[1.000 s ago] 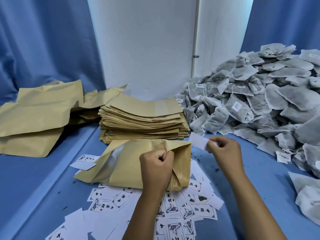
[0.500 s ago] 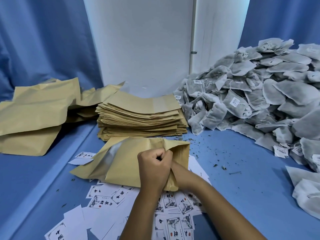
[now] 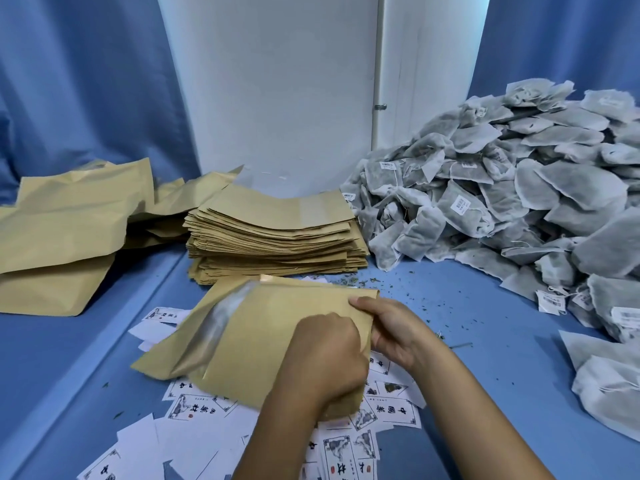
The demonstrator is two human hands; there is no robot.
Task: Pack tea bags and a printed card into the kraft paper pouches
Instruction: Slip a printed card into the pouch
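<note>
Since a moment ago my right hand [image 3: 391, 332] has come back out of the pouch's mouth and the bulging opening has flattened; now its thumb lies on top of the near right edge and the fingers curl under, pinching that edge. My left hand [image 3: 327, 360] stays curled on the kraft pouch [image 3: 249, 344], gripping the same end just beside the right. That pouch lies flat on the scattered printed cards [image 3: 349, 452], its long axis running away to my left, so the mouth is the end under both hands and the right hand is nearer its corner. It looks tan, creased, with a hazy clear window strip [image 3: 211, 327] slanting across. I judge sealing along that edge comes next.
</note>
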